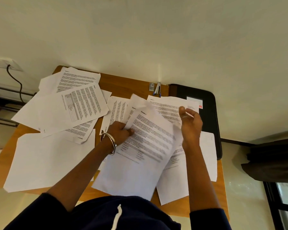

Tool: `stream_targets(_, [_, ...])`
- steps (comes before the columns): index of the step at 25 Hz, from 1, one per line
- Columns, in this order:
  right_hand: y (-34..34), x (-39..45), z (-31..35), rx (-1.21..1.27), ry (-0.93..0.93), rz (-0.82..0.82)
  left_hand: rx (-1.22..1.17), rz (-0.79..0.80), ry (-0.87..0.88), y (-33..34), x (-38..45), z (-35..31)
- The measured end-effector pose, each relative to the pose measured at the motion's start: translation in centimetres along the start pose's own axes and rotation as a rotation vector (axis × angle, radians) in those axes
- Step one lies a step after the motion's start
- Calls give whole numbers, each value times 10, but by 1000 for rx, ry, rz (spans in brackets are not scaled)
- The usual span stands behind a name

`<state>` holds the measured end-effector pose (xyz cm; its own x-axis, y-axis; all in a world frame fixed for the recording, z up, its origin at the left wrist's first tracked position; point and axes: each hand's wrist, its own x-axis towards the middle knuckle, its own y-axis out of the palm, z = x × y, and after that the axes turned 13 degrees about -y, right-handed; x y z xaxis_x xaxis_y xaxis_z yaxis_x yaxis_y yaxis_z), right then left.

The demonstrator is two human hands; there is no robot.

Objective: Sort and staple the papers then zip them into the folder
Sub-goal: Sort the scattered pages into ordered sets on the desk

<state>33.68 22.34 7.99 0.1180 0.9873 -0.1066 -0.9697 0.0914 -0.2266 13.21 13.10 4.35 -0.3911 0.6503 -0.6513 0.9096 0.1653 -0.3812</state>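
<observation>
Head view shows my black folder (204, 113) lying shut at the table's (135, 83) far right, papers over its edge. My left hand (119, 131) pinches one printed sheet (145, 146). My right hand (189, 123) floats loose and holds nothing, above the scattered papers (70, 105). The stapler (157, 90) sits beyond both hands.

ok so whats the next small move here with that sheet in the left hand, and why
Probably bring the free right hand onto the printed sheet that the left hand pinches by its edge, then lay it onto a matching pile. Loose papers lie scattered over the desk, unsorted, and the stapler and black folder sit untouched at the far edge.
</observation>
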Motion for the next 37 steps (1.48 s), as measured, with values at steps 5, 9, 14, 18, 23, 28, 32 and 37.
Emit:
stream_targets(5, [-20,-37,-64,101,304,272,-443,-5,-84,-5,7,11])
stream_targets(9, [-22,-47,-80,184,186,287,-506,54,-57,-7,3,8])
stream_targets(14, [-47,-37,-98,-196,108,-2,-630,-127,182,-58,3,-10])
stream_targets(18, [-52,-28,-96,-335,79,-87,-1187,300,272,-92,25,-7])
stream_targets(23, [-35,-31,-93,-243,50,23,-1058,409,-71,-58,31,1])
stream_targets(28, [-24,-38,-76,148,195,111,-275,70,-81,-3,9,14])
stream_targets(32, [-22,-45,-70,243,225,176,-117,-83,-92,8,11,23])
stream_targets(37, [-19,-47,-66,177,240,229,-252,90,-54,12,6,26])
